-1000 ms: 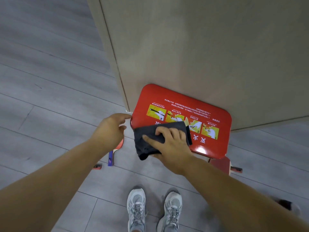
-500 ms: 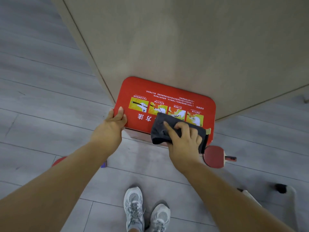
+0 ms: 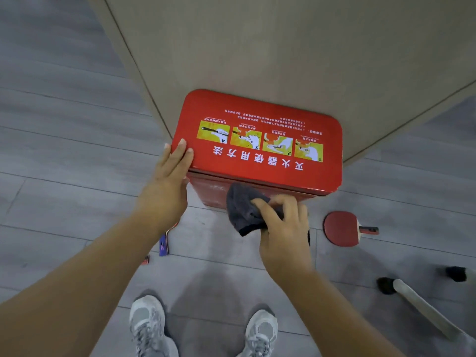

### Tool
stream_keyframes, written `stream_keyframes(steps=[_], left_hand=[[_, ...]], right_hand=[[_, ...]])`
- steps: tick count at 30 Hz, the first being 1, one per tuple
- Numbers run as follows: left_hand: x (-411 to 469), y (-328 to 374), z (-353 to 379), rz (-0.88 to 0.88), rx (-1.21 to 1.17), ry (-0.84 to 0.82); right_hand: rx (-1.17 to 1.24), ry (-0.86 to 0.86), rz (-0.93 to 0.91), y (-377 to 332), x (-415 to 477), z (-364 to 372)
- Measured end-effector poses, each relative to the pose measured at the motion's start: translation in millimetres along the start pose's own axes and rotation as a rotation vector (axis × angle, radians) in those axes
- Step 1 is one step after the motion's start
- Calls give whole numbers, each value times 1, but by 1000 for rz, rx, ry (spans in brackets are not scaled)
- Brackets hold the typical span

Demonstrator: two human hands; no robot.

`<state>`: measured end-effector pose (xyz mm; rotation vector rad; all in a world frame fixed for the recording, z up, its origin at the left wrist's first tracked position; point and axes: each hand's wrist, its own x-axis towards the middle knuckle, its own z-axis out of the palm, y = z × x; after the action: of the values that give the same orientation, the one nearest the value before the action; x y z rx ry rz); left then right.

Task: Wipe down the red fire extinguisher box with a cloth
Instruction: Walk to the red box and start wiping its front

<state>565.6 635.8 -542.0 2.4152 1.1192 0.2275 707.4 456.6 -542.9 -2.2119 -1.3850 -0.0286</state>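
Against the foot of a beige panel (image 3: pixel 257 47), on the grey floor (image 3: pixel 64 150), stands the red box (image 3: pixel 257 104). Its lid faces up and carries yellow instruction pictures and white characters. The left hand (image 3: pixel 167 186) rests on the lid's near left corner, fingers straight and close together, flat on the red surface and holding nothing. The right hand (image 3: pixel 286 228) is at the box's front face, just under the lid's near edge. Its fingers are curled round a bunched dark grey cloth (image 3: pixel 242 210), whose upper part lies against that face. A red bat (image 3: pixel 340 228) lies on the floor near the box's near right corner. Two grey shoes (image 3: pixel 146 328) show at the bottom edge.
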Motion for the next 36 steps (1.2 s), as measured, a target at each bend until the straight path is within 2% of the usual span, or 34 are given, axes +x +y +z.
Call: stream_keyframes(steps=[3,8,16,20,26,32,36], left_hand=[[-10,-15,20,91,-46,122],[-13,-39,60,231,-160,297],[11,-60,115,204,-457,549],[21,-66,133,280,-463,684],[26,-76,137,340,-460,734],[36,-78,122,430,-465,793],[40,-82,113,523,-440,754]], right_hand=[[-12,13,12,5,-15,31],[14,153,87,24,-26,92],[-87,423,-183,48,-12,169],[-97,486,-292,52,0,195],[-92,459,-365,51,1,208],[-69,416,-358,49,-1,197],[12,495,-313,31,5,174]])
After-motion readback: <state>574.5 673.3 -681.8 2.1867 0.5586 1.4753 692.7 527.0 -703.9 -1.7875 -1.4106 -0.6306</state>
